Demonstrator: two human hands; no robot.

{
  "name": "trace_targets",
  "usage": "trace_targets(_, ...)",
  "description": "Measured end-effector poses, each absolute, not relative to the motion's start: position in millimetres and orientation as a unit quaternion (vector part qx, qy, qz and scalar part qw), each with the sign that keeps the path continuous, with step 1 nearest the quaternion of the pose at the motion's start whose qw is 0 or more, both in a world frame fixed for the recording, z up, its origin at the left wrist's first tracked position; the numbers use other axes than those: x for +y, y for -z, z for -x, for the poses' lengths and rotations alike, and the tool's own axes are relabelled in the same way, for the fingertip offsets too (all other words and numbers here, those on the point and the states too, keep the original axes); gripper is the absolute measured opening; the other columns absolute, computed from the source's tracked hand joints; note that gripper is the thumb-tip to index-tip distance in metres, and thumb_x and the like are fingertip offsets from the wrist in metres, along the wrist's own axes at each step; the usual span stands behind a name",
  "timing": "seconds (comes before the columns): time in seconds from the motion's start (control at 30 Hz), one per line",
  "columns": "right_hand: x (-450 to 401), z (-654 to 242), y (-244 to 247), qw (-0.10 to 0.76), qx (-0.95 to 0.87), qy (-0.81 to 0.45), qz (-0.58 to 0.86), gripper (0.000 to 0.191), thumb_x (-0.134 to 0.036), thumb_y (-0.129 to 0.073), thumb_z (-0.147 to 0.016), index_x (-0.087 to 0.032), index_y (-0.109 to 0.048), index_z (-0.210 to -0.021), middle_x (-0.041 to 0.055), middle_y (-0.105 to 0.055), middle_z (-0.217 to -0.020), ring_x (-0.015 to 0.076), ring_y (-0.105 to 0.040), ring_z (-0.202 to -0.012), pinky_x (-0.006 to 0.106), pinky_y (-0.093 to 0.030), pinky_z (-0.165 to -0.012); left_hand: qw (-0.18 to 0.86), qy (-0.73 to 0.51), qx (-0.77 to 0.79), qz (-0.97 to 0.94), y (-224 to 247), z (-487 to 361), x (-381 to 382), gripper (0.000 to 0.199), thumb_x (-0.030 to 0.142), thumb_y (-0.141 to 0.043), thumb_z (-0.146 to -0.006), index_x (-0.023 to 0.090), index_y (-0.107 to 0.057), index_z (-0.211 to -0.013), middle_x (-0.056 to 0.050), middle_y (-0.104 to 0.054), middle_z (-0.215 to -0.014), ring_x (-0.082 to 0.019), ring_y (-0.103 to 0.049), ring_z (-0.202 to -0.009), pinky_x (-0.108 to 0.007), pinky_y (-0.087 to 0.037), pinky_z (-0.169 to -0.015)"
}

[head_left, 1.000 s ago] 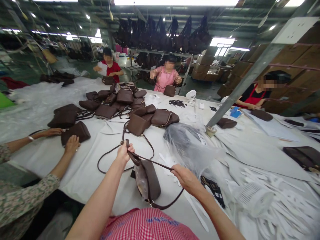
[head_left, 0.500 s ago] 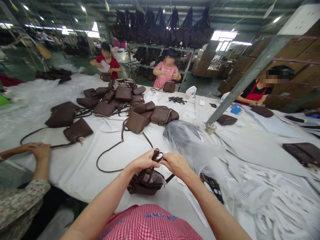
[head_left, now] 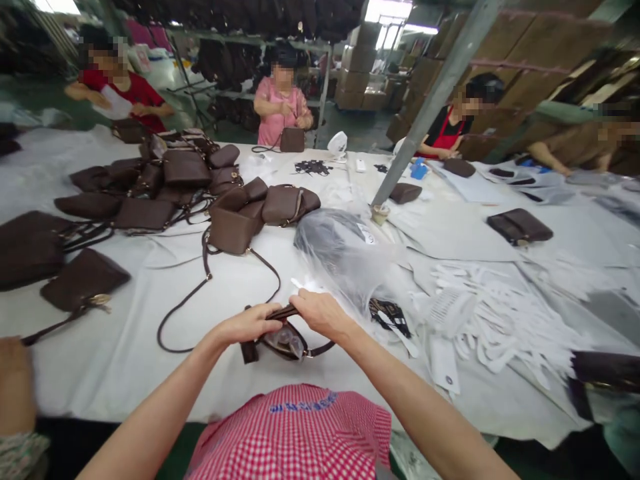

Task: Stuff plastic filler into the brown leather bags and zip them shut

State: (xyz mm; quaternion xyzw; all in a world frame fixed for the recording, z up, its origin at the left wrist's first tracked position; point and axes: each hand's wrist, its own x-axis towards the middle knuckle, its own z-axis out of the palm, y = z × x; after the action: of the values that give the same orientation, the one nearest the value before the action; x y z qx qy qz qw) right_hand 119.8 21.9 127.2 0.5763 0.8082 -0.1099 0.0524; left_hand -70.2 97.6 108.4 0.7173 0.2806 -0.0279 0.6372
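A small dark brown handbag (head_left: 283, 341) is before me near the table's front edge, its mouth gaping toward me with clear plastic showing inside. My left hand (head_left: 249, 325) grips the far upper edge of the bag from the left, thumb over it. On the same edge, my right hand (head_left: 320, 313) closes from the right, its fingertips partly hidden. A strap runs out from the bag's right side under my right wrist. Just beyond my right fingers lies a small white piece (head_left: 301, 285). Another brown bag (head_left: 231, 231) with a looped strap rests farther out.
Brown bags (head_left: 187, 167) are heaped at the left. Clear plastic (head_left: 345, 247) covers a dark bundle right of centre. White strips (head_left: 485, 313) pile up at the right. A metal post (head_left: 430, 107) slants up from the table. Co-workers stand across it; a co-worker's hand (head_left: 15, 373) shows at left.
My view has swung right and down. My hands have moved from the bag's raised handle or straps down to its upper edge. The co-worker's arm at left has slid mostly out of view.
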Motion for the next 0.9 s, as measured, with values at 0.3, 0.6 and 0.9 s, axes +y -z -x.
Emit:
trace_targets(0.3, 18, -143, -99, -0.011, 0.789, 0.155, -0.595, 0.069, -0.042, -0.054, -0.092, -0.025, -0.019, -0.149, 0.0107, -0.056, -0.12, 0.0208, -0.067, -0.086, 0.028, -0.05, -0.07, 0.792, 0.114, 0.305, -0.517, -104, 68, 87, 0.035, 0.043, -0.068, -0.072, 0.019, -0.046, -0.085, 0.01, -0.037, -0.056, -0.006, -0.03, -0.046, -0.019, -0.025, -0.045)
trace_targets(0.6, -29, -191, -44, -0.127, 0.719, 0.254, -0.635, 0.08, -0.039, -0.075, -0.076, -0.02, -0.036, -0.143, 0.0106, -0.049, -0.137, 0.022, -0.046, -0.125, 0.029, -0.038, -0.102, 0.748, 0.109, 0.384, -0.531, -87, 95, 74, 0.042, 0.057, -0.062, -0.076, 0.018, -0.045, -0.08, 0.005, -0.051, -0.047, -0.008, -0.04, -0.043, -0.02, -0.03, -0.045)
trace_targets(0.9, -129, -220, 57, 0.006, 0.377, 0.234, -0.896, 0.027, -0.015, -0.055, -0.087, -0.014, -0.054, -0.114, 0.0174, -0.058, -0.119, 0.025, -0.056, -0.109, 0.035, -0.043, -0.086, 0.812, -0.064, 0.437, -0.383, -78, 83, 64, 0.049, 0.051, -0.076, -0.067, 0.018, -0.042, -0.078, 0.011, -0.036, -0.057, 0.0, -0.023, -0.039, -0.015, -0.018, -0.038)
